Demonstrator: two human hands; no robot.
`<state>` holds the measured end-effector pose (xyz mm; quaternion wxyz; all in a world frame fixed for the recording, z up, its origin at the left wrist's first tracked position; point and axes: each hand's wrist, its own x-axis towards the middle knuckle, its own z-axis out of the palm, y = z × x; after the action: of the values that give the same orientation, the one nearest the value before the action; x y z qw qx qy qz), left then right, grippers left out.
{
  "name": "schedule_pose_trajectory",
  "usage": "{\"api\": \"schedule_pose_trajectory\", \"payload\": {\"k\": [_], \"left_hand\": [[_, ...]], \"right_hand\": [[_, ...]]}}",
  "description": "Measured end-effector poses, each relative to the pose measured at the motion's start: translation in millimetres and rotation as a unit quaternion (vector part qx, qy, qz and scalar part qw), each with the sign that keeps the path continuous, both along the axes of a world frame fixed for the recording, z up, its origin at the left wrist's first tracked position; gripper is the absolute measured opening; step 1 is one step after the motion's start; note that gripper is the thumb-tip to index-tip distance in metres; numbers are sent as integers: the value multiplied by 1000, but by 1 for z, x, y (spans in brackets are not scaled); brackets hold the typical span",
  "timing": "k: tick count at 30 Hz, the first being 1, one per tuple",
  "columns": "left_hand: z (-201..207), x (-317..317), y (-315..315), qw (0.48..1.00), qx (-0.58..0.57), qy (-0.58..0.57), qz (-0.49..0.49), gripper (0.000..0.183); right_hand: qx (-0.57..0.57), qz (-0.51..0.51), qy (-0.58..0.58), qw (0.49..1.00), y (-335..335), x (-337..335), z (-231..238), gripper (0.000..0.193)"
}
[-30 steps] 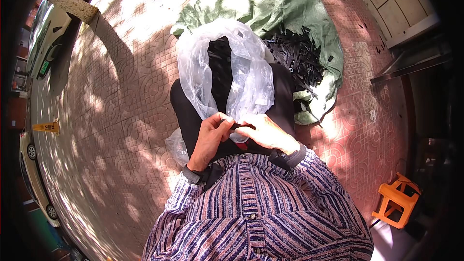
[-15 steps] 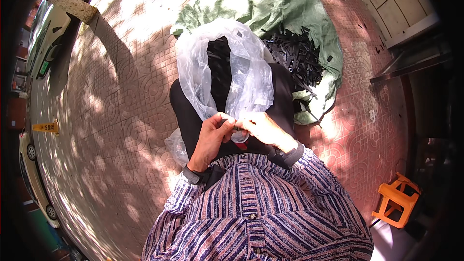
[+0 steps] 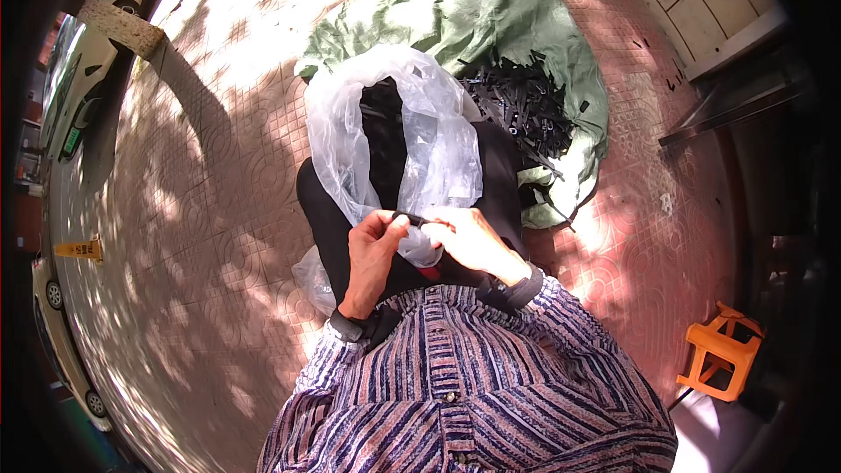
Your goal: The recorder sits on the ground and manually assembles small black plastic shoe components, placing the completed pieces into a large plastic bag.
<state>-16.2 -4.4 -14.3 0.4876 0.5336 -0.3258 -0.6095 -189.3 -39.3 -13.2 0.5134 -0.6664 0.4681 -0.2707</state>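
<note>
A small black strip is pinched between the fingertips of both hands, just above my lap. My left hand is closed on its left end, thumb on top. My right hand grips the other end, its fingers partly hiding the piece. Right beyond the hands, a clear plastic bag lies open across my dark-trousered legs, with black pieces inside it. Farther off to the right, a heap of similar black strips rests on a green woven sack spread on the ground.
Patterned red paving surrounds me in patchy sunlight. An orange plastic stool stands at the lower right. Parked cars and a stone post are at the left. Another crumpled clear bag lies beside my left leg.
The hands have drawn slightly apart, so more of the black strip shows between them. The whole view has shifted a little.
</note>
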Motion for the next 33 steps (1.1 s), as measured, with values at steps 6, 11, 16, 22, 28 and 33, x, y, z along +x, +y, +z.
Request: {"api": "schedule_pose_trajectory", "payload": {"k": [6, 11, 16, 22, 28, 33], "left_hand": [[-6, 17, 4, 990, 90, 110, -15, 20], [-8, 31, 17, 982, 110, 151, 22, 16], [-5, 39, 26, 985, 105, 137, 21, 13], [-2, 50, 40, 983, 92, 140, 75, 14], [-10, 48, 32, 977, 85, 185, 65, 14], [-1, 44, 23, 970, 105, 217, 31, 13]], "right_hand": [[-433, -258, 314, 804, -79, -62, 18, 40], [-286, -60, 85, 953, -90, -10, 9, 28], [-140, 64, 128, 980, -116, 65, -114, 18], [-291, 124, 362, 877, -90, 105, -146, 24], [-151, 42, 257, 954, -113, 80, -147, 20], [127, -56, -145, 980, -129, 53, -126, 15]]}}
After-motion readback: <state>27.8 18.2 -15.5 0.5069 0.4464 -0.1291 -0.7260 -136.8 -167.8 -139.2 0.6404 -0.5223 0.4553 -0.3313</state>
